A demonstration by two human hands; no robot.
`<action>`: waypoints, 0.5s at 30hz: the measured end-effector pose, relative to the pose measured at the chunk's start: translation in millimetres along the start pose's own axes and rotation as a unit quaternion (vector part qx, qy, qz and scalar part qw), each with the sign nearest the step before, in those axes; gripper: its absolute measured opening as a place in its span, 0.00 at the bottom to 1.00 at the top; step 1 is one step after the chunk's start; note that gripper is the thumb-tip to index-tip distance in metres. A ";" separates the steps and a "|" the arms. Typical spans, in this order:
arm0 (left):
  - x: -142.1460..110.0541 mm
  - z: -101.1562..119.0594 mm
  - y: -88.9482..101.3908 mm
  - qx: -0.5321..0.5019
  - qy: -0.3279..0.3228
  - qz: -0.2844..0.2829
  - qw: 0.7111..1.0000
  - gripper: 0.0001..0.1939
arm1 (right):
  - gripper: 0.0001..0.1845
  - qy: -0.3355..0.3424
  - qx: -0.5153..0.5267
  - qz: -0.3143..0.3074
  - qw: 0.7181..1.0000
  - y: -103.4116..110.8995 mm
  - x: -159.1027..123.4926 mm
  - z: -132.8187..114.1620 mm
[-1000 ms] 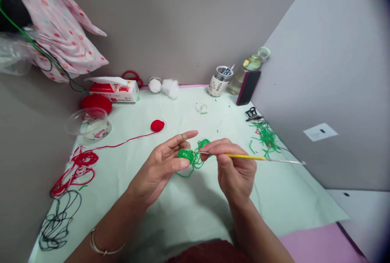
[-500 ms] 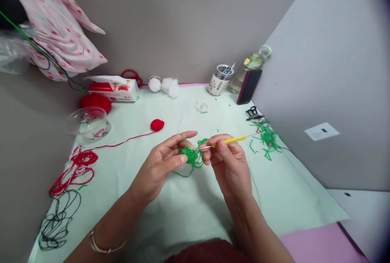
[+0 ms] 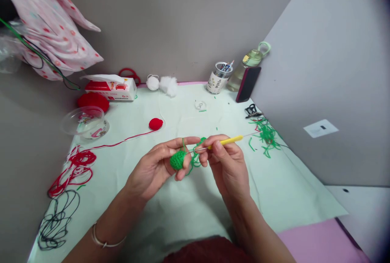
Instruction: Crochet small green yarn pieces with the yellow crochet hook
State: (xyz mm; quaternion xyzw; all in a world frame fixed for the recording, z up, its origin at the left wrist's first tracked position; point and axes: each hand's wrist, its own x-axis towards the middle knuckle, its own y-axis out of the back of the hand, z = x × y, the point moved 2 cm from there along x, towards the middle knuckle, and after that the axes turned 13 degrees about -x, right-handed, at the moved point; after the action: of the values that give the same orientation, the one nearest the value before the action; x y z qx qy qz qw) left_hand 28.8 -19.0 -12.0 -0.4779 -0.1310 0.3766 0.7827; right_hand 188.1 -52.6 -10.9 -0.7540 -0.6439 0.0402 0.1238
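Green crochet piece [image 3: 177, 160] held among left fingers [image 3: 174, 144]; right fingers [image 3: 221, 150] grip yellow hook [image 3: 231, 140], tip at piece's edge.

- Grey wall [image 3: 170, 23] behind
- Paler wall [image 3: 332, 59] at right, bearing a white plate [image 3: 315, 129]
- Pale green cloth [image 3: 289, 198] over a pink surface [image 3: 317, 238]
- White panel [image 3: 365, 202], lower right
- Soft light

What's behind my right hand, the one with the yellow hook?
Loose green yarn shows past the left edge of the right hand, against the pale green table cover. What's directly behind the hand is covered, so how far the yarn extends can't be seen.
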 end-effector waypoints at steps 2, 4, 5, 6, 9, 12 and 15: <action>0.7 0.1 0.0 -0.009 0.007 -0.005 1.000 0.18 | 0.09 0.002 -0.003 0.001 1.000 0.7 0.2 -0.4; 1.2 0.6 0.8 -0.006 0.002 -0.008 1.000 0.17 | 0.08 0.001 0.003 -0.003 1.000 1.3 0.6 -0.8; 1.2 1.0 1.4 0.004 -0.005 -0.009 1.000 0.17 | 0.08 0.001 0.009 -0.006 1.000 1.5 0.8 -0.9; 0.8 1.3 2.1 0.021 -0.012 -0.009 1.000 0.17 | 0.08 0.002 0.014 -0.009 1.000 1.6 0.8 -0.9; -1.6 1.9 3.7 0.092 -0.040 -0.003 0.995 0.17 | 0.09 0.027 -0.001 -0.011 1.000 1.5 -0.5 0.0; -3.7 -0.2 2.6 0.125 -0.053 0.000 0.991 0.20 | 0.07 0.115 -0.078 -0.002 0.990 0.6 -3.9 0.9; -3.3 -4.6 0.5 0.128 -0.045 0.018 0.991 0.22 | 0.08 0.251 -0.201 0.029 0.947 -1.6 -8.5 0.3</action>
State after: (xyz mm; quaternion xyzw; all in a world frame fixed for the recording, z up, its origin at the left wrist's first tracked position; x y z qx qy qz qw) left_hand 28.9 -24.2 -14.3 -0.3588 -0.1080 0.4252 0.8239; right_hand 185.0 -60.7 -11.6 -0.7674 -0.5645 -0.2766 0.1263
